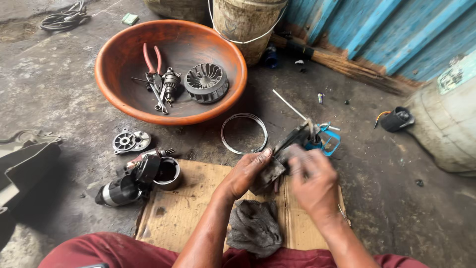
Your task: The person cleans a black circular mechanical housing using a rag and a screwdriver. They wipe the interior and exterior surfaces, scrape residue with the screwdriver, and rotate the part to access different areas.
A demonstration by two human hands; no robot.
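- Motor housing (121, 188): dark cylinder lying on the floor at the cardboard's left edge, touching a metal cup (167, 173); already separated.
- Orange basin (114, 94): holds red-handled pliers (151, 62), a spanner, a small armature and a finned fan wheel (206, 82). Judged: stripping is well advanced, with these parts set aside.
- Wire ring (244, 133): lies loose on the floor, between the basin and the hands.
- Left hand (246, 171): clenched around a grimy metal part (277, 161), held over the cardboard (178, 208).
- Right hand (312, 183): motion-blurred, fingers curled onto the same part; exact grip cannot be determined.
- Grey rag (254, 227): on the cardboard below the hands. The part's shape is mostly hidden.
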